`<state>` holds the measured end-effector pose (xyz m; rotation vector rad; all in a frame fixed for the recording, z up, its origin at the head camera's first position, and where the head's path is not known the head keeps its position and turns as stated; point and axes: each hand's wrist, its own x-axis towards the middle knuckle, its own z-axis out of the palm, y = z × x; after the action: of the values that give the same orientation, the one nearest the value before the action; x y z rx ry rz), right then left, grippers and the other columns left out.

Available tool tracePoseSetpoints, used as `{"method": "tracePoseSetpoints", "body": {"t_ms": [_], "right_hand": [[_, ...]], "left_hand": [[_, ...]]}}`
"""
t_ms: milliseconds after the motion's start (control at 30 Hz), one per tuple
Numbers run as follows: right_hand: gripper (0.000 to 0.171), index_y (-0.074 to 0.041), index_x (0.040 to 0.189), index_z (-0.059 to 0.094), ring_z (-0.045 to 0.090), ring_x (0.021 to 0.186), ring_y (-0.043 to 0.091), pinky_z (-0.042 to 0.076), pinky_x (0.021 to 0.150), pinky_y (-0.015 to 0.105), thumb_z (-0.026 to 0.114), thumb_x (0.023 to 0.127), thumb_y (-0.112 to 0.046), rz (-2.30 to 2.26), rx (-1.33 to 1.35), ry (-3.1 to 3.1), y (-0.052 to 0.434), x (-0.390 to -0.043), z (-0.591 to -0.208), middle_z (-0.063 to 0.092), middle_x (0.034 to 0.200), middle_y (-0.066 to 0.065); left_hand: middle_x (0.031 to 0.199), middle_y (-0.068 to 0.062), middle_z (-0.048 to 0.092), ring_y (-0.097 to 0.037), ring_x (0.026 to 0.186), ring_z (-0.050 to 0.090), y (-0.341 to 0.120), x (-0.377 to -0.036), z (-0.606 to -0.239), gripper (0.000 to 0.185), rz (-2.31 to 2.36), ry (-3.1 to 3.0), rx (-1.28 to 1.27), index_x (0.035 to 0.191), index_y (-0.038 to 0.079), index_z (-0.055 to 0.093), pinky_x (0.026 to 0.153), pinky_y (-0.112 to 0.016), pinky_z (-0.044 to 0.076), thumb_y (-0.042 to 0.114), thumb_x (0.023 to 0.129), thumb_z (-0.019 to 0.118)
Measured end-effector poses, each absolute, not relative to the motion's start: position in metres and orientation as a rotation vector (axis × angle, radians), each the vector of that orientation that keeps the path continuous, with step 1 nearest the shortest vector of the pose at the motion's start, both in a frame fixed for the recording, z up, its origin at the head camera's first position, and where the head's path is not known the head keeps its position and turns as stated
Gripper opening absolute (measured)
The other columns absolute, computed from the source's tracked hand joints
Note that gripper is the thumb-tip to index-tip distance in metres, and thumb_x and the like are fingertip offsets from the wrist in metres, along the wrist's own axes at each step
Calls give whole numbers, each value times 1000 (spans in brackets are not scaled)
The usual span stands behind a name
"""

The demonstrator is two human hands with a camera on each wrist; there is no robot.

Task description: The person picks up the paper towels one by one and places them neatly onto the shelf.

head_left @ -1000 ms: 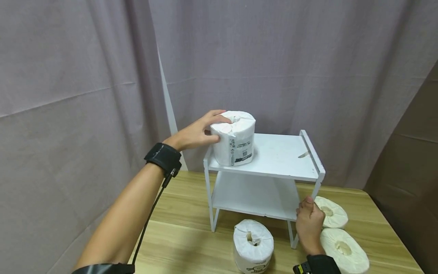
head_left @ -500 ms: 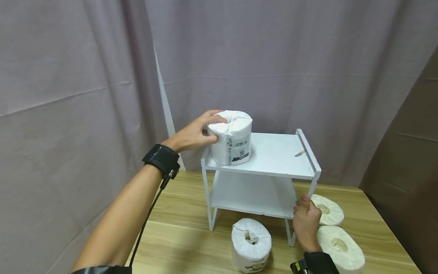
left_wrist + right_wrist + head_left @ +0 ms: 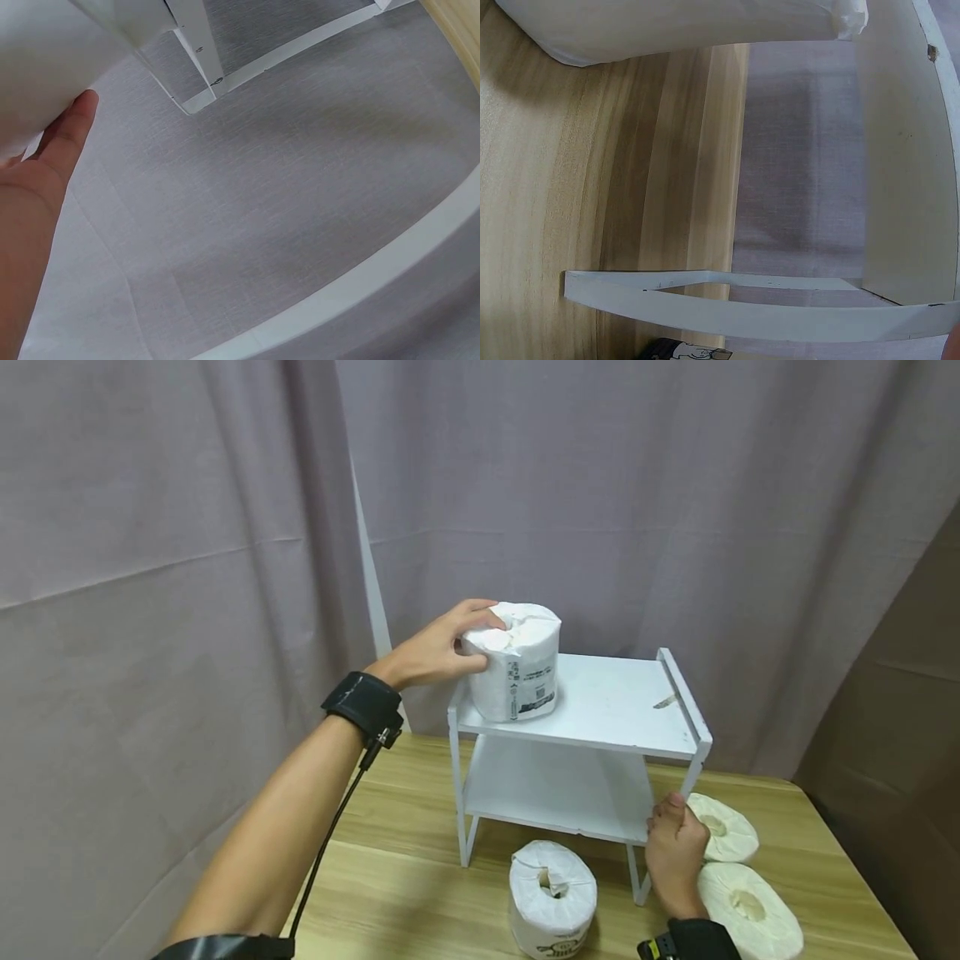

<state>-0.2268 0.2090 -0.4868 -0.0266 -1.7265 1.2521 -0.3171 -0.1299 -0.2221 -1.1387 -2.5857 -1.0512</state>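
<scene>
A white two-tier rack (image 3: 622, 702) stands on a wooden table (image 3: 420, 893). A wrapped toilet roll (image 3: 521, 664) stands upright at the left end of the rack's top shelf. My left hand (image 3: 438, 652) grips this roll from the left, with fingers over its top edge. The left wrist view shows one finger (image 3: 66, 146) against the roll's white wrap (image 3: 52, 52). My right hand (image 3: 675, 847) grips the rack's front right leg low down, thumb pointing up. The right wrist view shows the rack's lower frame (image 3: 742, 311) and shelf (image 3: 907, 150).
Another wrapped roll (image 3: 553, 897) stands on the table in front of the rack. Two more rolls (image 3: 723, 828) (image 3: 750, 912) lie right of my right hand. A grey curtain (image 3: 187, 527) hangs close behind and to the left. The table's right edge is near.
Only the head view sways a little. Both hands keep their holds and the roll stays at the left end of the top shelf.
</scene>
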Motion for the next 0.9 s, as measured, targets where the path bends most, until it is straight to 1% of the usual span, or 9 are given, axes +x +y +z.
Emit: {"method": "tracePoseSetpoints", "body": {"t_ms": [200,333,567,667,767,900], "right_hand": [[62,11,66,57,47,55,-9,36,54,11,41,116,-24,1285,-13,-1703,210,-228,-488,52,55,-12],[63,10,65,56,46,55,-8,35,54,11,41,116,-24,1288,4,-1697,210,-229,-487,51,55,-12],[66,9,66,59,47,55,-8,37,55,11,42,116,-31,1278,-11,-1707,210,-232,-487,53,55,-12],[66,9,66,59,47,55,-9,37,55,12,42,116,-32,1276,-7,-1707,211,-233,-488,53,55,-13],[67,8,65,58,47,53,-9,36,53,11,42,116,-32,1266,-4,-1711,212,-233,-486,51,55,-17],[66,8,64,58,46,53,-9,36,52,11,43,115,-30,1262,-9,-1709,213,-232,-484,50,56,-22]], "left_hand": [[167,-7,32,-29,148,38,-127,-314,-218,50,-1024,-2582,-1107,133,16,64,117,-49,39,24,84,65],[167,-9,32,-31,148,38,-126,-311,-215,49,-1019,-2573,-1088,132,15,64,118,-52,38,23,83,66],[166,-10,32,-33,149,37,-125,-305,-210,48,-957,-2605,-1026,132,18,64,119,-55,37,25,85,68],[165,-10,34,-34,148,39,-123,-300,-208,47,-922,-2623,-984,132,17,64,117,-54,39,26,87,69],[163,-9,36,-34,144,43,-119,-294,-205,46,-871,-2644,-935,132,18,64,114,-53,42,27,87,70],[161,-7,37,-33,135,51,-112,-285,-202,45,-796,-2663,-876,131,21,63,108,-52,47,30,87,70]]}}
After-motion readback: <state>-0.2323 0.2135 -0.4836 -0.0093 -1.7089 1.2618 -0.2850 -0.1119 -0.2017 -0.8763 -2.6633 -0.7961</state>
